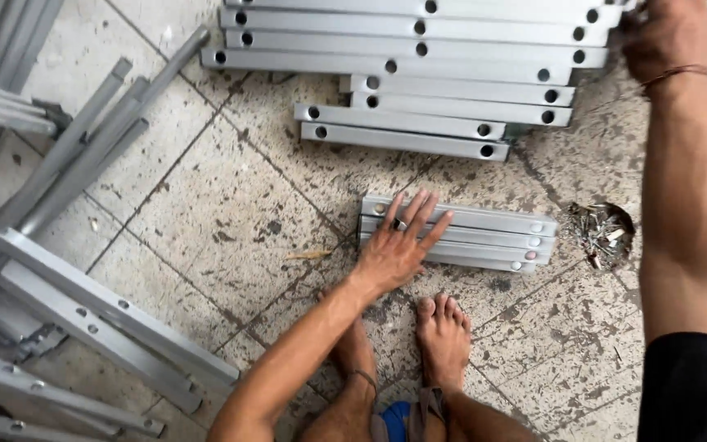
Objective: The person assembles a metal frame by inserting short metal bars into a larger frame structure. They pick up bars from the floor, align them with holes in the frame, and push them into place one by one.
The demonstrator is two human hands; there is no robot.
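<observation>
My left hand (pixel 398 245) lies flat with fingers spread on the left end of a small stack of short grey metal bars (pixel 484 233) on the tiled floor. My right hand (pixel 666 37), with a red thread at the wrist, is curled over the right ends of the long grey bars (pixel 411 41) at the top of the view. These long bars have holes near their ends and lie side by side. More grey bars of middle length (pixel 419 123) lie just below them.
A small heap of screws and bolts (pixel 603 233) sits right of the short bars. Grey metal frames and tubes (pixel 83 311) lean and lie at the left. My bare feet (pixel 443 336) are below the short bars on stained floor tiles (pixel 231 205).
</observation>
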